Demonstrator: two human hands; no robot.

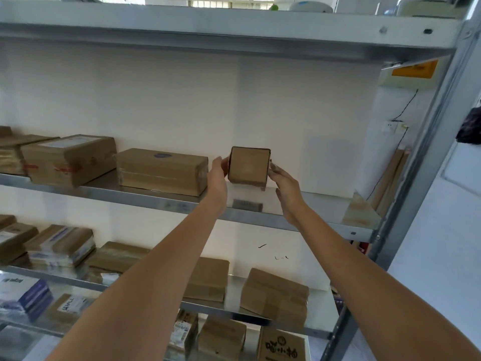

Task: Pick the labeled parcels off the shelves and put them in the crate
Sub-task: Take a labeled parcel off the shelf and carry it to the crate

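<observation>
While both hands (250, 183) hold it, small square cardboard parcel (248, 165), matte brown

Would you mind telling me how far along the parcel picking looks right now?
Done: nothing can be confirmed, since no crate is in view. In hand: the left hand and right hand hold a small square brown cardboard parcel just above the grey metal middle shelf. Left: the long brown cardboard box beside it and many parcels on lower shelves.
</observation>
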